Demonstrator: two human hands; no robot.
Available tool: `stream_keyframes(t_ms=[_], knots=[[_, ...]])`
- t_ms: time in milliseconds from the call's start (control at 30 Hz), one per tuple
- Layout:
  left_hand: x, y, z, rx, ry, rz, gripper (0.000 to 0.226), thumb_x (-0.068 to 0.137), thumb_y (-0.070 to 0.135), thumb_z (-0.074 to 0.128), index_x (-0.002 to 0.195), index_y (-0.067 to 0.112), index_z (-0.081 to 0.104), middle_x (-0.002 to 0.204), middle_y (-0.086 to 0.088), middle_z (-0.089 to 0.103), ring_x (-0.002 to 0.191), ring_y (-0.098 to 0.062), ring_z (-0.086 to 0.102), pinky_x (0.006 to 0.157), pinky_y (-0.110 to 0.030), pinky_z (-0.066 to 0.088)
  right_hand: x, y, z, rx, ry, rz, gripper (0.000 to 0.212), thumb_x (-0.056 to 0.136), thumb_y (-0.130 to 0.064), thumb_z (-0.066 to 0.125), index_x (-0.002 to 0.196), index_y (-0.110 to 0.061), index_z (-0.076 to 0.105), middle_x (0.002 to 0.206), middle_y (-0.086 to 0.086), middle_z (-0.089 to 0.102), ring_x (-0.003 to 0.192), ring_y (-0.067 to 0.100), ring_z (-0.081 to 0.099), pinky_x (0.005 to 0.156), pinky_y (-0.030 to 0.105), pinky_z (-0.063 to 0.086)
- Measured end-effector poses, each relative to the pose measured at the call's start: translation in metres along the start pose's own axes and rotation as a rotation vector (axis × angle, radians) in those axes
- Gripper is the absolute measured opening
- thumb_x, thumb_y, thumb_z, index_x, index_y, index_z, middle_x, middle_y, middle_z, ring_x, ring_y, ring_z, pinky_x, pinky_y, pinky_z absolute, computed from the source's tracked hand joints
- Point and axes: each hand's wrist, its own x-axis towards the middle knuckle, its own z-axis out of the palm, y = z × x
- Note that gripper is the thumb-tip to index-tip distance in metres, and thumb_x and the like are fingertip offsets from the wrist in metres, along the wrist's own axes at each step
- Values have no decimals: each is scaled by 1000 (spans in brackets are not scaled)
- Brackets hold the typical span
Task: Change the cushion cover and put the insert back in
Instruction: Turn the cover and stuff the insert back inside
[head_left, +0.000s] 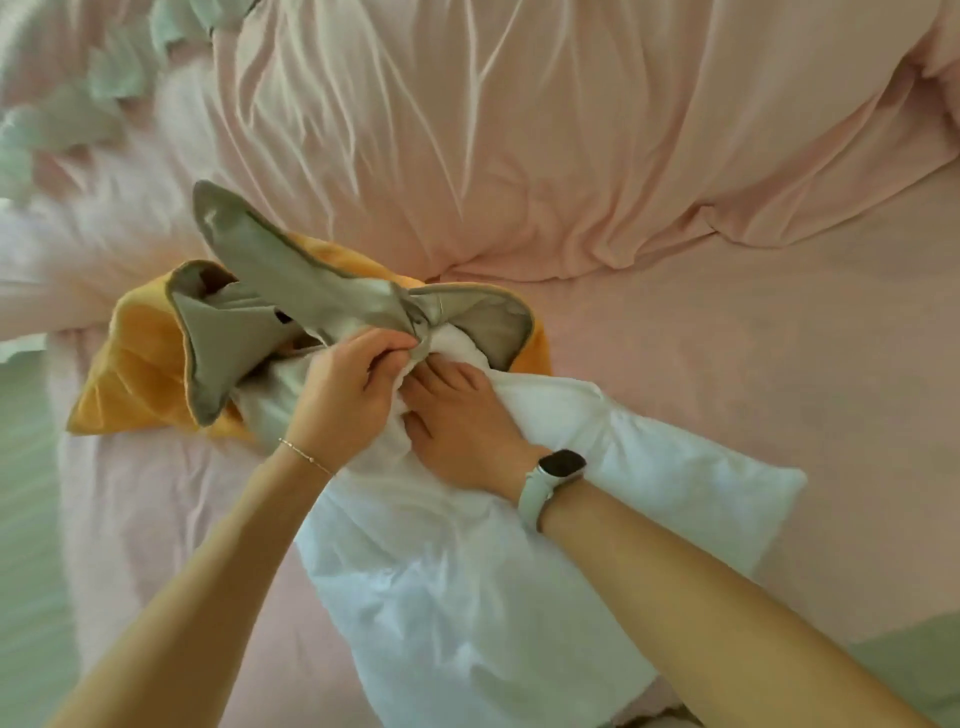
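A white cushion insert (467, 582) lies on the pink bed, its far end inside a grey cushion cover (291, 291). An orange-yellow cover (130, 374) lies beneath the grey one. My left hand (353, 395) pinches the grey cover's bunched edge at the opening. My right hand (462, 421), with a watch on its wrist, presses down on the insert just below that opening, fingers spread into the white fabric. Most of the insert is outside the cover.
A rumpled pink duvet (571, 145) covers the back of the bed. A pink sheet (779, 338) spreads to the right. Pale green ruffled fabric (104, 78) sits at the upper left. The bed's left edge drops to a green floor (26, 519).
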Motion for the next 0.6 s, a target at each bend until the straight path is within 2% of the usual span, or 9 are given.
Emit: stream_keyframes(t_ms=[33,100,167,267,300,367,433,500,600], knots=[[-9,-7,-2,15,-4,-14,21,83,6,50,90,-2,69,81,2,59,74,-8,52,68,-3,35,9,2,6,-18,-53,-18,57,83,-31,23,122,-4,55,123,12,57,120,30,44,100,41,26],[-22,-25,-6,-5,49,-137,15,88,1,52,90,-1,67,81,-2,61,66,-5,51,66,0,36,14,3,18,-93,-86,-63,56,85,-29,26,129,-5,50,131,12,52,126,29,41,104,41,28],[-29,-43,-14,-69,146,-276,14,90,-2,50,93,-1,63,81,-5,60,67,0,50,65,0,36,5,1,23,32,48,-55,58,84,-31,30,132,-5,49,134,14,50,126,29,42,106,39,30],[-33,-60,-24,-136,196,-330,12,90,0,51,94,0,62,74,8,56,66,11,51,64,-3,37,2,0,0,326,276,134,58,88,-41,35,136,-11,45,144,10,39,132,23,33,109,24,16],[-34,-60,-24,-143,176,-315,10,90,3,53,93,1,63,74,11,55,66,12,51,64,-5,38,7,1,-10,353,246,192,59,90,-44,37,140,-14,39,148,8,33,136,20,27,110,23,13],[-35,-55,-20,-150,150,-274,10,87,12,59,92,5,63,76,12,57,69,9,52,67,-5,38,18,4,-24,300,10,310,58,94,-47,41,145,-21,29,150,5,29,139,20,21,113,29,14],[-36,-50,-16,-118,178,-263,11,86,13,63,94,5,64,82,5,60,75,0,52,69,-1,36,20,-2,-28,229,-174,333,48,95,-44,42,139,-25,38,133,8,46,132,25,29,109,39,24],[-37,-51,-17,-120,245,-313,13,88,8,59,97,2,66,88,-2,62,79,-10,53,70,0,35,17,-15,-18,201,-184,248,36,95,-39,43,126,-22,52,106,9,50,121,26,39,102,39,32],[-42,-56,-30,-203,277,-359,16,89,4,56,101,3,66,87,0,62,78,1,53,74,-3,38,4,-47,1,152,-125,51,30,94,-30,41,103,-8,60,95,13,53,106,31,46,89,38,35]])
